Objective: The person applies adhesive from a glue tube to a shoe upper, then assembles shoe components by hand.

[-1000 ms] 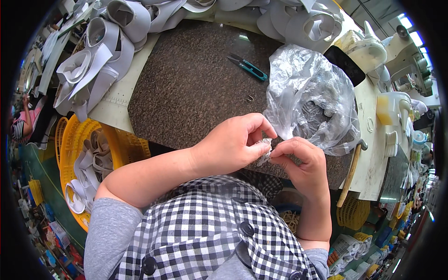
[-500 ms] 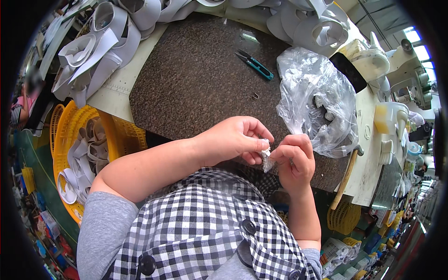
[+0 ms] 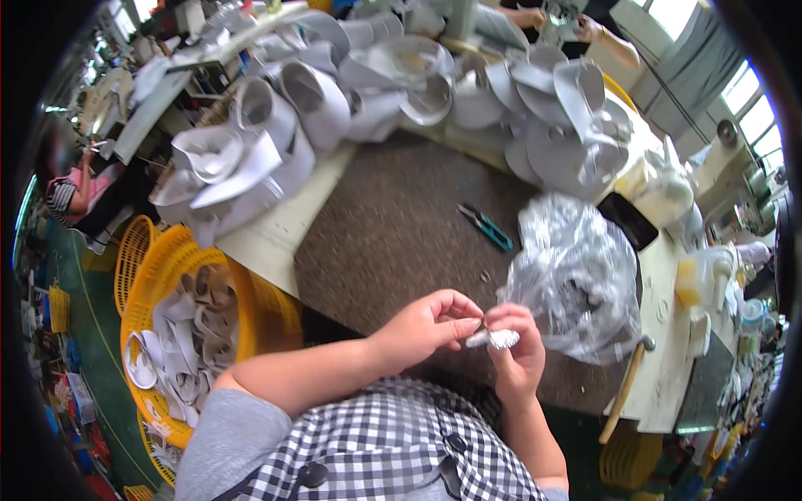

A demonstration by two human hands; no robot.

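A small crumpled silvery-white bundle (image 3: 503, 339) is between my two hands, above the near edge of the dark stone slab (image 3: 376, 217). My right hand (image 3: 520, 367) holds it in bent fingers. My left hand (image 3: 422, 332) is closed in a pinch at the bundle's left end; what exactly sits between its fingertips is too small to make out. Beyond my right hand lies a clear plastic bag (image 3: 543, 250) with silvery pieces inside. Teal thread snips (image 3: 488, 229) and a tiny metal piece (image 3: 485, 275) rest on the slab.
Curled white strips (image 3: 309, 104) crowd the table's far side. At left, a yellow basket (image 3: 242, 309) holds more strips. A hammer (image 3: 625, 388) and a black phone-like slab (image 3: 628, 220) lie at right. Another person's hands (image 3: 589, 30) work at the far edge.
The view has tilted up, showing more of the far table. The bundle has turned in my right hand, and its bright crumpled end now faces up. My left fingers still pinch beside it.
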